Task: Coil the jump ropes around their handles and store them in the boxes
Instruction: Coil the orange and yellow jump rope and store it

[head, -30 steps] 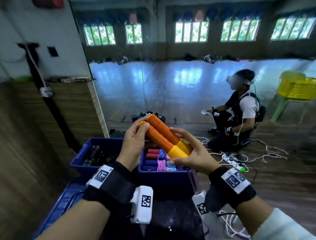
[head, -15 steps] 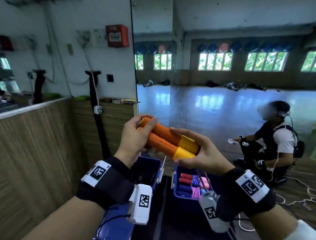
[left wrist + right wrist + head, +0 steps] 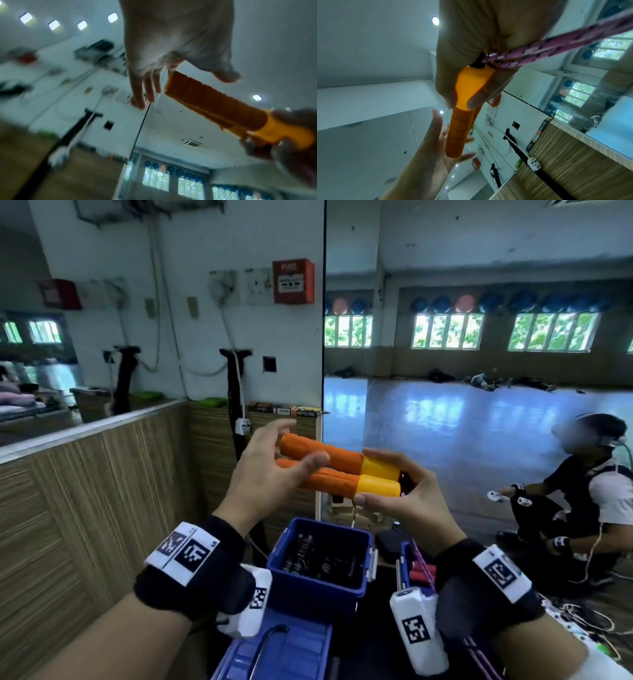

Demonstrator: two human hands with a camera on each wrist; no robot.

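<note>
Both hands are raised in front of the chest, and between them they carry one pair of jump rope handles (image 3: pixel 337 472). Right hand (image 3: pixel 407 501) has its thumb and fingers curled round the yellow ends of the two handles, which lie side by side, one above the other, close to level in the head view. Left hand (image 3: pixel 270 477) is spread loosely at the orange ends; its fingers are nearly straight and apart, with the thumb lying across the lower handle and the palm close against the tips, so it touches rather than grips them. The wrist views show the same: the left fingers (image 3: pixel 142 88) hang straight beside the orange end, and the right fingertips (image 3: pixel 476 98) press on the yellow section.

Going from large to small around them: a mirror wall (image 3: pixel 479 371) fills the right half of the head view, with a seated person (image 3: pixel 589 494) reflected in it. A wood-panelled low wall (image 3: pixel 85 508) runs along the left. Below the hands stands a blue box (image 3: pixel 318 587) holding dark items that are too dim to name, and just to its right is a second blue box (image 3: pixel 406 556), mostly hidden by the right wrist, with something red showing inside. A blue lid (image 3: pixel 281 652) lies nearer the body. A pink braided rope (image 3: pixel 556 44) runs from the yellow ends of the handles past the right palm. A red fire alarm box (image 3: pixel 293 281) hangs high on the white wall.
</note>
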